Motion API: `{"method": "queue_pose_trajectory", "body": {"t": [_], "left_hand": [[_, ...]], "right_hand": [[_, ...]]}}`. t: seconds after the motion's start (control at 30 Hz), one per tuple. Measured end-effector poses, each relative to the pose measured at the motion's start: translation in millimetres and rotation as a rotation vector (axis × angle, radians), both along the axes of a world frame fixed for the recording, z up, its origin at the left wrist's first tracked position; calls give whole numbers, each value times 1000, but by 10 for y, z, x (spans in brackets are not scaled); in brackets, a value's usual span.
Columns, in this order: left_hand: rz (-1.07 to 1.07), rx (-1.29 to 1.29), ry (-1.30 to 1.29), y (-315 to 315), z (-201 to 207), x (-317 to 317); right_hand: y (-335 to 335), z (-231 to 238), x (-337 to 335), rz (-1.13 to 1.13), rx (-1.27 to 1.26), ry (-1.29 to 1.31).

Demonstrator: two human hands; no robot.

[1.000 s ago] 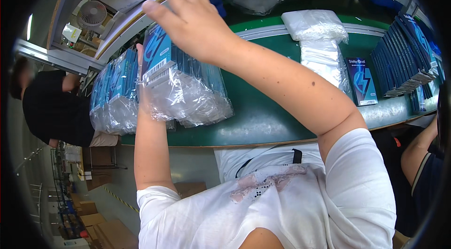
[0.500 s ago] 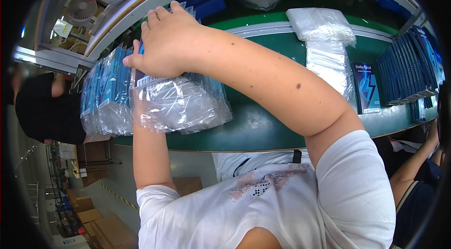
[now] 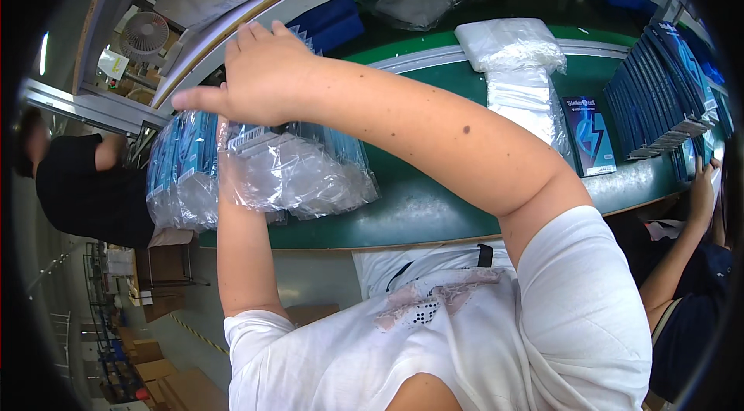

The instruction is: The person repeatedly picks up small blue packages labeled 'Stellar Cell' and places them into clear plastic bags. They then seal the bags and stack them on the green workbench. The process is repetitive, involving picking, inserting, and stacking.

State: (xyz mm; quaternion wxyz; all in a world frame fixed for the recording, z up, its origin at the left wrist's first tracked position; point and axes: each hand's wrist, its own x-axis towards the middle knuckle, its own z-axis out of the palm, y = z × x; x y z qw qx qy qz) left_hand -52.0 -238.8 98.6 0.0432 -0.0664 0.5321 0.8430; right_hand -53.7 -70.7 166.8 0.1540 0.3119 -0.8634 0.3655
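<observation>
**Editor:** Where are the goods?

**Photographer:** A row of bagged boxes (image 3: 306, 167), blue and sheathed in clear film, stands at the left of a green desk (image 3: 434, 209). A second bagged row (image 3: 178, 171) sits just beside it, farther left.

**Editor:** And the hands?

**Photographer:** A worker's right hand (image 3: 267, 78) spans the top of the right-hand row, fingers straight, thumb stretched to the left, grasping nothing; whether the palm touches the boxes cannot be told. The left hand (image 3: 223, 134) is mostly hidden where the two rows meet, so its grip cannot be told either.

**Editor:** How would such goods handle?

**Photographer:** Each box looks light and fairly stiff, though a whole row likely carries some weight. The loose film, bunched on the worker's side, looks soft and slippery, and box corners could dent under a hard squeeze.

**Editor:** Best hold?

**Photographer:** Probably both ends of the row, palms flat on the broad box faces, pressing evenly inward. The slack film would probably slide or tear.

**Editor:** Elsewhere on the desk?

**Photographer:** Clear bags (image 3: 521, 93) lie piled right of centre, near a lone blue box (image 3: 590, 136). Beyond it, at far right, upright boxes (image 3: 659, 93) stand packed together, a co-worker's hand (image 3: 702, 178) near them.
</observation>
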Motion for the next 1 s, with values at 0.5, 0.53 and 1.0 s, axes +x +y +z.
{"method": "queue_pose_trajectory", "body": {"t": [0.5,0.53,1.0], "left_hand": [[22,-8,-52,-55,-88,57],[35,-4,-62,-61,-158,71],[84,-992,460,670,-1262,1896]], "right_hand": [[231,-1487,-25,-145,-1018,-814],[266,-1506,94,-78,-1074,-850],[2752,-1624,1276,-845,-50,67]]}}
